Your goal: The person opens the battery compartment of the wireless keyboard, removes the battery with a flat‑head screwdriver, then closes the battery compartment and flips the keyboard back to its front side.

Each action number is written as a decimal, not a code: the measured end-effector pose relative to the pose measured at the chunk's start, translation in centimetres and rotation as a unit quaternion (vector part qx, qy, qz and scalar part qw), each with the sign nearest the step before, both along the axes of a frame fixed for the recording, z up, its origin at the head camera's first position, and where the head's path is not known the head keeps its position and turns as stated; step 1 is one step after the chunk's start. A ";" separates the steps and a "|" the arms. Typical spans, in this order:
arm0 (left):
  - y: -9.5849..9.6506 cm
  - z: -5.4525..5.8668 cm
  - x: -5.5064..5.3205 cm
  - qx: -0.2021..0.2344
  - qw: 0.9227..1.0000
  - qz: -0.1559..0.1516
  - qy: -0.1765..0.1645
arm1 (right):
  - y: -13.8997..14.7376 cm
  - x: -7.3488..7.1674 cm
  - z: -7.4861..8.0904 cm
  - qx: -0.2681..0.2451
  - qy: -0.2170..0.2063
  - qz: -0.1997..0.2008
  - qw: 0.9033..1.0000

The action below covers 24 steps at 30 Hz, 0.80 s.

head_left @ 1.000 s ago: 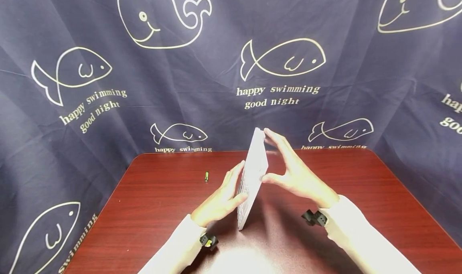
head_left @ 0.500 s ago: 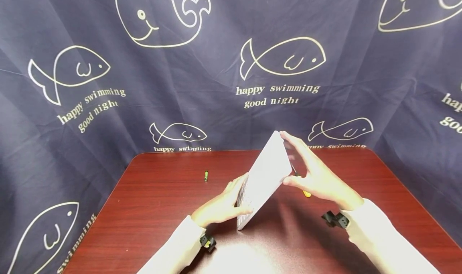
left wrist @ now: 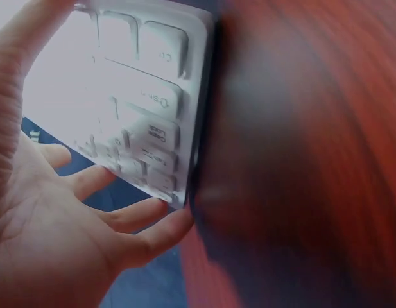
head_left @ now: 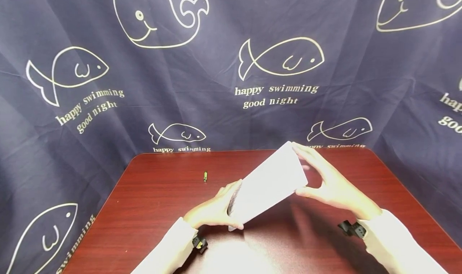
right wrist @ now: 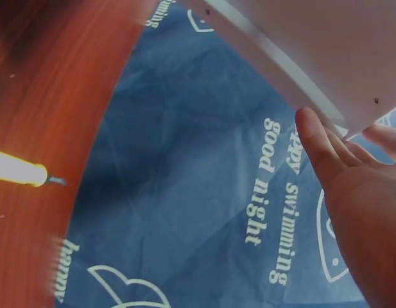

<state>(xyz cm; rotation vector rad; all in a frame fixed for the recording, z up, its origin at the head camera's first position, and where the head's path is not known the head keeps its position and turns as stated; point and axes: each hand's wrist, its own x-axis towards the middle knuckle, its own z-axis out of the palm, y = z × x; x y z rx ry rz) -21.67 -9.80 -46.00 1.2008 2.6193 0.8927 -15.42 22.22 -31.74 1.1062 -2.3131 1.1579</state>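
Note:
A white keyboard (head_left: 270, 181) is held tilted over the table, its right end raised and its left end low, near the tabletop. My left hand (head_left: 213, 210) grips the lower end, thumb on the near edge and fingers along the far edge. In the left wrist view, keys of the keyboard (left wrist: 137, 96) show between that thumb and fingers. My right hand (head_left: 332, 185) holds the raised end by its corners, thumb at the near one and fingers at the far one. The right wrist view shows the plain underside of the keyboard (right wrist: 339, 58), with small dark spots.
A small green and black battery (head_left: 205, 176) lies on the red-brown table (head_left: 162, 197), left of the hands. In the right wrist view, a screwdriver with a yellow handle (right wrist: 21, 168) lies on the table. A dark curtain with fish drawings (head_left: 223, 65) hangs behind.
The keyboard has swung from nearly upright down to the right, its face turning into the head view. My right hand moved right and lower with it; the left hand stayed near the low end.

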 end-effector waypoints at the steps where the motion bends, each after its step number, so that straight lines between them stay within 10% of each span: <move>1: -0.3 -0.1 0.0 0.001 1.000 -0.003 0.005 | 0.1 0.0 -0.2 0.002 0.000 0.000 1.000; 7: -2.5 -0.2 -0.1 -0.001 1.000 0.003 0.009 | 0.8 -0.5 -2.5 0.004 -0.013 0.003 1.000; 14: -4.4 -0.6 -0.6 -0.018 0.998 0.009 0.053 | 2.8 -2.1 -8.8 0.080 -0.054 -0.036 0.995; 24: -3.8 -1.2 -0.8 -0.067 0.992 0.030 0.103 | 3.2 -2.7 -13.5 0.150 -0.138 -0.067 0.977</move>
